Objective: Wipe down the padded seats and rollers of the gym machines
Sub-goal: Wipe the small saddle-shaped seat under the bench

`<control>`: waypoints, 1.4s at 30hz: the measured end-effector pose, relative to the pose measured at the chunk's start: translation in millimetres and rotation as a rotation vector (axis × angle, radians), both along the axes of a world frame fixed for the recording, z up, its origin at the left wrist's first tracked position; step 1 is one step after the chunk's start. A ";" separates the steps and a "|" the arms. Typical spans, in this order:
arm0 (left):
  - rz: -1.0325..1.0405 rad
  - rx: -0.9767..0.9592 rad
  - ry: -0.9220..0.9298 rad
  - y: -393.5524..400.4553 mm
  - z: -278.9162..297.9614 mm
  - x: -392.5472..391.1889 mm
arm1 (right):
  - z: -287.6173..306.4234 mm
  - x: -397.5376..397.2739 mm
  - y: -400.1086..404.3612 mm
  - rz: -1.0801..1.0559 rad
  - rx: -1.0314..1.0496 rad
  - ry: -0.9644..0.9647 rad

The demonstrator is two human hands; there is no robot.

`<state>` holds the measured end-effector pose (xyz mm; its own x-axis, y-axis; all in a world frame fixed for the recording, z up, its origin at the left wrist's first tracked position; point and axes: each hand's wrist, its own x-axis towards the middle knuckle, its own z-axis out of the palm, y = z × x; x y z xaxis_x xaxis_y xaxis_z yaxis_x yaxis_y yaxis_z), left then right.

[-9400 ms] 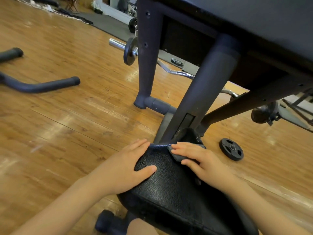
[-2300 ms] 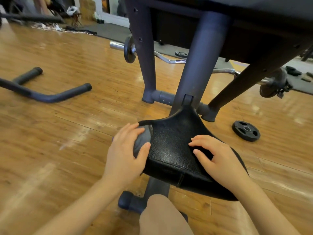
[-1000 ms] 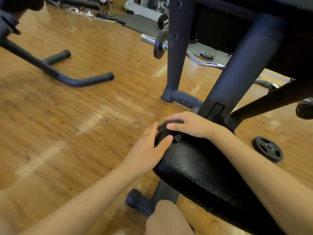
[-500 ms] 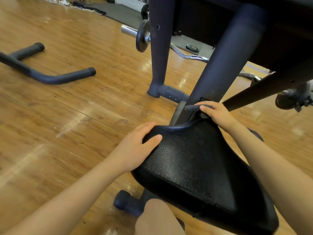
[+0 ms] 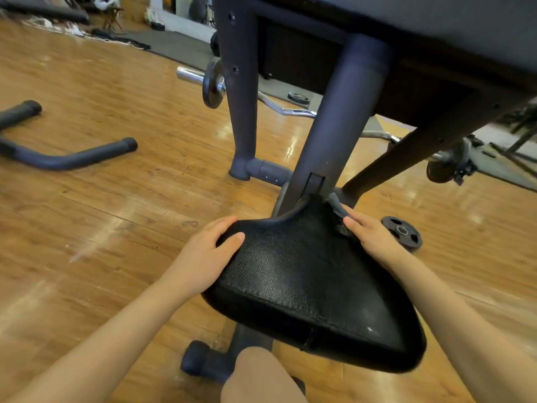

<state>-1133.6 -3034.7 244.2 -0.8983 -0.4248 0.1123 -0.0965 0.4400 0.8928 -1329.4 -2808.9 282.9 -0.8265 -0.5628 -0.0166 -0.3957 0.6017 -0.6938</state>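
Black pebbled-vinyl padded seat (image 5: 305, 286) mid-wipe. Left hand (image 5: 200, 257) grips the seat's left corner, thumb on top. Right hand (image 5: 374, 239) presses grey cloth (image 5: 337, 206) flat-fingered against the seat's right edge. Rollers likely still to do.

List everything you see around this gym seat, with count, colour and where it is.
seat: one, black, centre.
cloth: one, grey, at the seat's far right edge.
machine frame: one, dark blue-grey, rising behind the seat.
curl bar: one, chrome, behind the frame.
weight plates: two loose, black, one right of the seat, a smaller one on the mat behind.
floor tube: one, dark, bent, far left.
floor: wooden, brown.
knee: one, bare, bottom centre.
left grip: one bare hand, holds the seat's left edge.
right grip: one bare hand, presses the cloth.
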 end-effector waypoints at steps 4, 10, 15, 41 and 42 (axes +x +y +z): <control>0.019 0.000 -0.016 1.8 1.5 1.4 | 7.1 26.7 32.2 0.177 0.079 0.063; 0.059 -0.173 0.022 4.5 4.6 8.8 | 8.5 40.2 19.0 0.330 0.153 0.208; 0.066 -0.360 0.083 12.7 5.5 17.9 | 12.8 12.8 -27.8 0.249 0.157 0.236; -0.143 -0.928 0.114 61.6 -3.4 46.9 | -6.4 118.9 107.9 0.092 -0.073 0.309; -0.131 -0.934 0.129 62.6 -3.9 46.0 | -4.4 111.0 105.7 0.038 -0.075 0.266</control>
